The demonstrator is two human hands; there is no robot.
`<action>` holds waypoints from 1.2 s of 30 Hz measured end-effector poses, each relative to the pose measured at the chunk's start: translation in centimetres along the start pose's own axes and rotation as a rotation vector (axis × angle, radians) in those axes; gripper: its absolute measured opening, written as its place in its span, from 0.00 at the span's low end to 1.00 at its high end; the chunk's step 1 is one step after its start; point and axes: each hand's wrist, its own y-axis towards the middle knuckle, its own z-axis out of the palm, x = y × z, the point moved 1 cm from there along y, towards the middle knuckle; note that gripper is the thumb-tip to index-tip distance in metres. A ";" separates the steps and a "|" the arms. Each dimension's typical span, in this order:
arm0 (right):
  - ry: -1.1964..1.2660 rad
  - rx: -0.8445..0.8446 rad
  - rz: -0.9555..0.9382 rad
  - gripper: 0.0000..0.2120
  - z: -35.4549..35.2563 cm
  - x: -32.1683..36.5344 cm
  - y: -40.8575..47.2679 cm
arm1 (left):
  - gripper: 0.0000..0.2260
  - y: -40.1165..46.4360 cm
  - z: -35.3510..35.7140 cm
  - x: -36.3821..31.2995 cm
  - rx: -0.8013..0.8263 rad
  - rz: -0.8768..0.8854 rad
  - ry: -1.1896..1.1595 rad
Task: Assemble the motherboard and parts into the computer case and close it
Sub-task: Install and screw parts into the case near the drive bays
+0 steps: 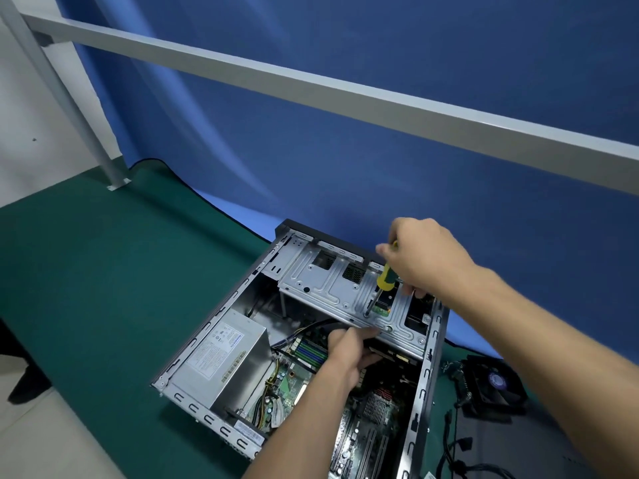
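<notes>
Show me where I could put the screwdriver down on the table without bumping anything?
The green mat lies bare left of the computer case, out to the grey post. Right of the case it is crowded: a black fan and loose cables lie there. Inside the case, both hands fill the room.

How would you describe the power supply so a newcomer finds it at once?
Start at the open computer case on the green mat. Look in its left part, beside the left hand. The power supply is the plain silver box with a white label on top, the only closed block among bare circuit boards and cables.
</notes>
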 end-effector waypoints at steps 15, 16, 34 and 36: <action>-0.116 -0.005 0.029 0.14 -0.7 -0.3 -0.7 | 0.17 0.1 0.0 0.2 -0.035 0.006 0.048; -0.090 0.043 0.021 0.11 -0.8 0.0 -0.8 | 0.17 0.1 0.0 0.3 -0.037 0.011 0.055; -0.103 -0.037 -0.020 0.13 -0.6 -0.4 -0.7 | 0.13 -0.2 0.6 -0.1 -0.074 -0.034 0.023; -0.092 -0.024 -0.048 0.15 -0.5 -0.3 -0.8 | 0.14 -0.3 0.6 -0.2 -0.079 -0.028 0.018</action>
